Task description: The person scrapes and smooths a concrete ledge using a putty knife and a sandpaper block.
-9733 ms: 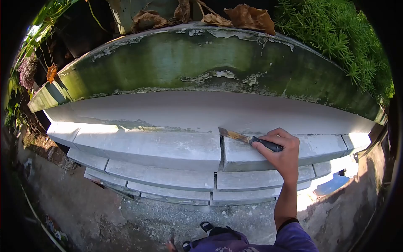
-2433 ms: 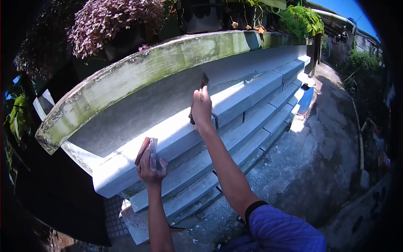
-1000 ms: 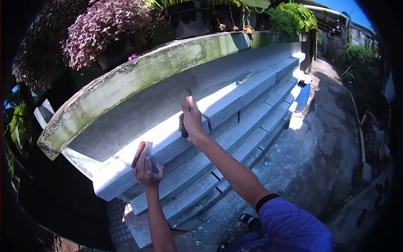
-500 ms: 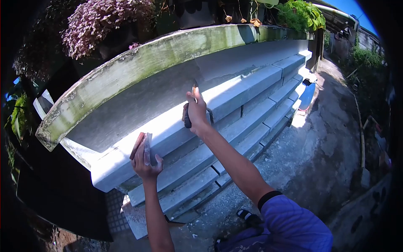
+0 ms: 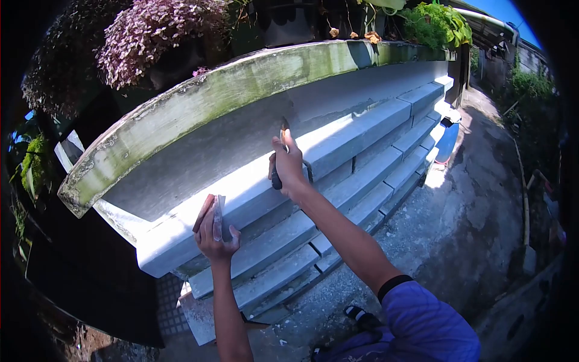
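My right hand [image 5: 290, 169] is closed around a trowel-like tool [image 5: 284, 128] with a dark handle and a narrow, pointed, rusty-looking tip. This tip points up toward the grey wall face [image 5: 223, 142], just above the pale top ledge [image 5: 241, 188]. A brown curved part shows beside the hand; I cannot make out how it joins the tool. Lower left, my left hand [image 5: 216, 240] grips a thin, flat reddish-brown piece [image 5: 204, 212] together with a greyish, dusty plate [image 5: 218, 218] at the ledge's front edge. Fingers hide part of both pieces.
Stepped pale blocks [image 5: 362, 181] descend below the ledge. A mossy curved rim [image 5: 241, 84] overhangs the wall, with potted plants [image 5: 163, 36] above. A blue container [image 5: 447, 143] stands at the far end, beside a concrete path [image 5: 476, 199]. My sandaled foot [image 5: 357, 314] is below.
The whole view has shifted slightly, moving things a little right and down. Both hands keep their holds and nearly the same places along the ledge.
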Demonstrator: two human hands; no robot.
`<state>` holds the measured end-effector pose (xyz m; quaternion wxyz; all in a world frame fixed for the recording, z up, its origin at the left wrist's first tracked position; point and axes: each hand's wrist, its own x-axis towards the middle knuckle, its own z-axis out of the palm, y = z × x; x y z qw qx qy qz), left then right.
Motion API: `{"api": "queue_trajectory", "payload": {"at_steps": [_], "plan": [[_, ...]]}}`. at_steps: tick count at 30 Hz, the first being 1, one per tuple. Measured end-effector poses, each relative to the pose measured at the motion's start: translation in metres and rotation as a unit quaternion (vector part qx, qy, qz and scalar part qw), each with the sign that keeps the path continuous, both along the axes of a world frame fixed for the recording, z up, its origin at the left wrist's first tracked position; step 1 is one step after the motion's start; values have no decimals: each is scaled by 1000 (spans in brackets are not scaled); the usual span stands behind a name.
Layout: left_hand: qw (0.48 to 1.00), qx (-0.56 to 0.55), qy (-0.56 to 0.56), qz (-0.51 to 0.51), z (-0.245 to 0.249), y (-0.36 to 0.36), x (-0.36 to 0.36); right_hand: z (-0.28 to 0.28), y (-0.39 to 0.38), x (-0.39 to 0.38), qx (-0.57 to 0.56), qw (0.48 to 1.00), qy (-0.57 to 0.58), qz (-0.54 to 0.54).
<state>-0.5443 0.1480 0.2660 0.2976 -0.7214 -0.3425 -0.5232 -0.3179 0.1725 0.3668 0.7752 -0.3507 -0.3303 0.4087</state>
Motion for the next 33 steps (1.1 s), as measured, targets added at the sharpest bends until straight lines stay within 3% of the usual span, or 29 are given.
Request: {"api": "queue_trajectory", "payload": {"at_steps": [4,7,9,12,16,21,25,29,33], "plan": [[1000,-13,1,8,-10,5,-5,0,12,18,13,999,29,-29],[1000,-25,-2,6,-9,4,-4,2,-10,2,-31,995,-96,17],[1000,-8,-1,0,4,3,1,19,-3,13,-15,989,-137,-51],[1000,-13,8,4,-6,1,-7,21,6,30,6,997,-79,-12],[1000,-25,-1,-17,14,-11,5,-1,-47,18,-36,987,-120,102],[998,-62,-6,-32,13,-16,2,-83,-144,36,-24,970,-53,237],[987,-144,-58,-38,32,-32,19,-186,-195,80,-211,906,-53,362],[981,-177,-70,-49,68,-46,69,-251,-241,119,-355,895,9,269],[982,-163,-58,-72,95,-45,135,-280,-260,166,-407,891,-17,200]]}}
